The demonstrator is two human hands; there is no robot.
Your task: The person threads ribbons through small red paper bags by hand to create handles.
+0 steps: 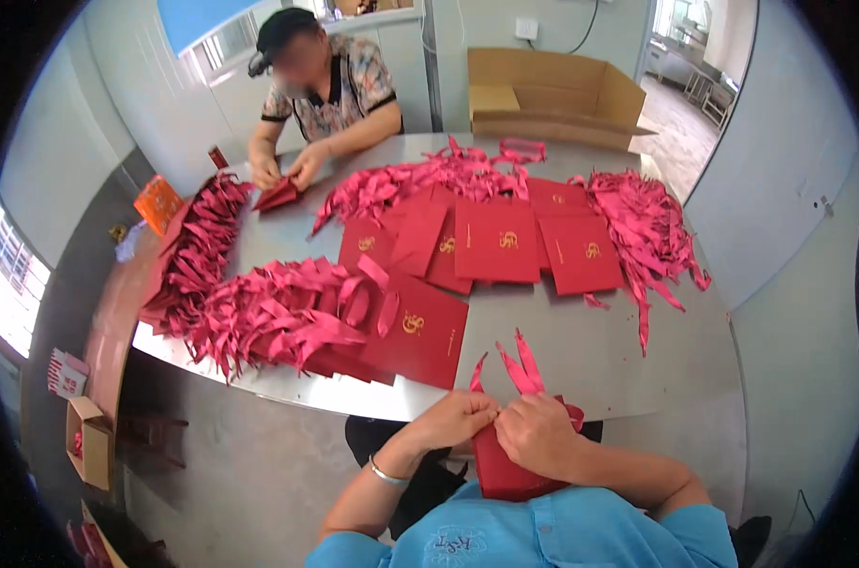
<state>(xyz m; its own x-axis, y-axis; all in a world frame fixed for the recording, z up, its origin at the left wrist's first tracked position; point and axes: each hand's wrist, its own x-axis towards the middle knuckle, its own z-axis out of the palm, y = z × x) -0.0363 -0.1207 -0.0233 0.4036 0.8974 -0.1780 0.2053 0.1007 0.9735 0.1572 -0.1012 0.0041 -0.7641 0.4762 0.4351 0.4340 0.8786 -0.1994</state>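
Filling the middle of a pale-walled room, a shiny grey surface [676,350] stands on a grey floor [221,445]. At its far edge, towards its left end, a co-worker [330,104] in a patterned shirt handles a folded red piece [278,194]. An open brown carton [557,126] stands at the surface's far edge, right of its middle. Flat red bags [482,256] overlap across the surface's centre, bearing gold emblems and fine gold lettering. Tangled pink ribbons spread at the surface's left [278,312], far side [420,185] and right [638,222], partly covering them. At the surface's near edge is the red bag [510,469], ribbons upright; the left hand [460,419] and right hand [541,437] each have a grip clamped on its upper part. Off the surface's left end sits an orange package [158,204].
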